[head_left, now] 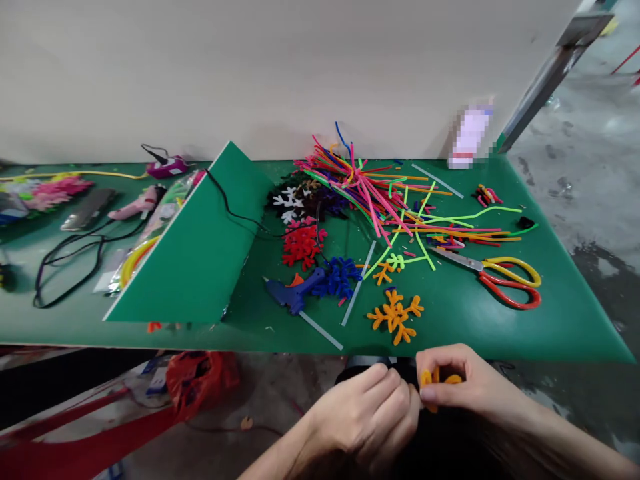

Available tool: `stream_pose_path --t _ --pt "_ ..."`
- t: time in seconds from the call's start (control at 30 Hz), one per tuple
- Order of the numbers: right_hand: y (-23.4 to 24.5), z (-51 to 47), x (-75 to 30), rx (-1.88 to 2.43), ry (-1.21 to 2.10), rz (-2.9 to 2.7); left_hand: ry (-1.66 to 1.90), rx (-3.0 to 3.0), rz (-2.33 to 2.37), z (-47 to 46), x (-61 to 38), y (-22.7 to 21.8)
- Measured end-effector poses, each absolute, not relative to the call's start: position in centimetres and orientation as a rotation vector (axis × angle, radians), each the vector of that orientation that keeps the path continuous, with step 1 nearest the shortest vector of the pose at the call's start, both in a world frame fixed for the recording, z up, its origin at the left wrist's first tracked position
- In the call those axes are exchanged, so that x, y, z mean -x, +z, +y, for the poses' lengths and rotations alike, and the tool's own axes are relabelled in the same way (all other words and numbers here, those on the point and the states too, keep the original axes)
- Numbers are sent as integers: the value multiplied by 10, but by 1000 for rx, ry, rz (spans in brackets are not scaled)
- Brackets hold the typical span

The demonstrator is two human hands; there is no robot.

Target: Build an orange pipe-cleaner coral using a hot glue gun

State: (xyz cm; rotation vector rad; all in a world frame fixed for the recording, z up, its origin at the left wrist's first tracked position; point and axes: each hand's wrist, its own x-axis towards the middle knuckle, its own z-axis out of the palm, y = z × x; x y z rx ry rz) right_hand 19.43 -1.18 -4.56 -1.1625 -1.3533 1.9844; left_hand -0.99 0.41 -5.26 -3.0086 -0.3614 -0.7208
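Close to my body, just off the table's front edge, my right hand [465, 383] pinches a bent orange pipe cleaner [433, 379]. Right beside it, my left hand [367, 413] is closed with its fingers curled; whatever they hold is hidden. On the table in front of my hands lies an orange pipe-cleaner snowflake [396, 317], with a smaller orange piece [384, 273] behind it. Blue [341, 277], red [303, 244] and white [289, 203] pipe-cleaner shapes are grouped further back. A blue glue gun [295, 291] rests left of the snowflake.
Red-and-yellow-handled scissors [493, 270] lie at right. A heap of coloured pipe cleaners [370, 190] spreads at the back. Clear glue sticks [359, 283] lie nearby. A slanted green board [195, 247] stands at left, with a black cord [225, 200] over it. A red bag [200, 383] sits below.
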Motion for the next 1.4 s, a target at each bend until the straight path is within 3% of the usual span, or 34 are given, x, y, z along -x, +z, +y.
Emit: stream_pose_path --t 0.1,0.2,0.33,0.47,0.63,0.8,0.97,1.1,1.4 --pt "-56 -9 -201 1271 1626 -1686 -773 3076 -544 6 9 -65" --pt "-74 11 -228 1452 917 -2126 -923 2924 -1082 21 27 -79" --pt "-98 46 -260 1842 205 -2414 -388 2393 -1723 67 75 -89" --pt "-91 59 -241 1816 -402 -2394 37 2278 -1807 107 103 -97" --pt "-68 81 -186 1137 -322 -2511 59 2306 -1718 109 101 -100" --pt "-70 120 -117 818 -269 -2705 -129 2357 -1724 95 106 -79" --pt "-43 125 -70 943 -270 -2573 -304 2280 -1819 90 113 -50" --pt "-20 125 -65 741 -403 -2614 -278 2232 -1780 93 104 -34" --pt "-28 155 -67 705 -595 -2832 -356 2311 -1582 102 81 -27"
